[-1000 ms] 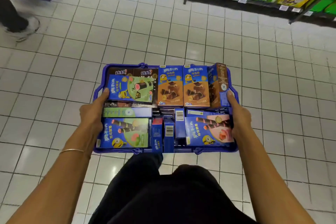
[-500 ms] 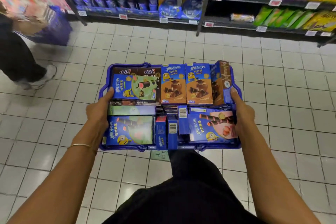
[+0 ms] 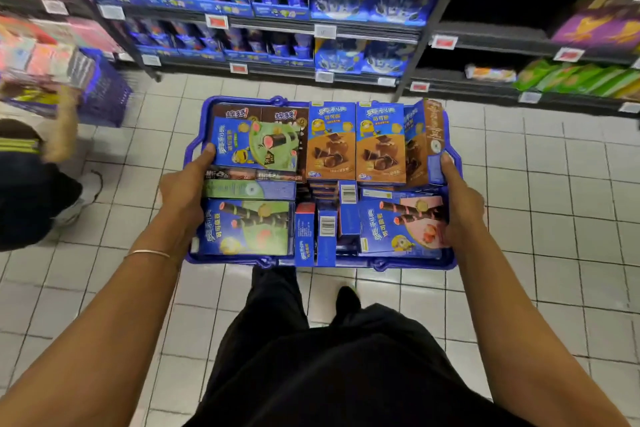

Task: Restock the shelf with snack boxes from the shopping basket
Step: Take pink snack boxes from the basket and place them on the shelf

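Note:
A blue shopping basket [image 3: 450, 262] is held out in front of me at waist height, packed with several blue snack boxes. Two brown-fronted boxes [image 3: 331, 142] stand at the back, green-fronted boxes [image 3: 254, 144] lie at the left and a pink-fronted box [image 3: 403, 224] at the front right. My left hand [image 3: 183, 189] grips the basket's left rim, thumb on a green box. My right hand [image 3: 462, 199] grips the right rim. Ahead, the shelf [image 3: 277, 15] holds rows of blue boxes.
White tiled floor lies between me and the shelving. Another person [image 3: 31, 184] stands at the left, holding a second blue basket [image 3: 104, 87]. Green packets [image 3: 571, 78] and purple packs [image 3: 595, 28] fill the shelves at the right. My dark trousers show below.
The view has risen and closed in on the shelves, which now fill the top of the frame. Both hands hold the basket as before. The person at the left has shifted.

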`<state>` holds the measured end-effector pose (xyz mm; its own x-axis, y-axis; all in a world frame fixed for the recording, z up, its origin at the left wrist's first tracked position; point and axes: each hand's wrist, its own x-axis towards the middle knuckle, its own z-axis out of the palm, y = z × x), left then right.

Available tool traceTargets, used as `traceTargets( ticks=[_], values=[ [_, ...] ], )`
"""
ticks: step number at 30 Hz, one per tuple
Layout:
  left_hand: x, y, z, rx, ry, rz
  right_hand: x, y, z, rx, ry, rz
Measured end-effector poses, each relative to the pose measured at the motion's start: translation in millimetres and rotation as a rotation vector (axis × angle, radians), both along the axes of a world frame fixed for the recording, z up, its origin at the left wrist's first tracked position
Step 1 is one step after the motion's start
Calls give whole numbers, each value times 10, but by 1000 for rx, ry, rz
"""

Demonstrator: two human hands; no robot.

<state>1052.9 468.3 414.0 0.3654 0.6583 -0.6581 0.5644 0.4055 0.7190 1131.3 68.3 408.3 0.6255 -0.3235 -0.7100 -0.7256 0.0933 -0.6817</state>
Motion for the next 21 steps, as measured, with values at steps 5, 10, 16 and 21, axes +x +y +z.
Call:
traceTargets(
  ticks=[5, 10, 16, 21],
  values=[
    [1157, 742, -470, -38, 54, -77, 946, 713, -413, -36, 22, -61],
    [2165, 1318, -1113, -38, 104, -70, 1855, 1308, -1025, -97, 59, -54],
    [3002, 1691, -2431, 6, 157, -30, 2846, 1693, -2315, -113, 97, -30],
    [3506, 1847, -3758, 4, 133, 3, 3457, 1822, -3609, -64, 93, -36]
  ],
)
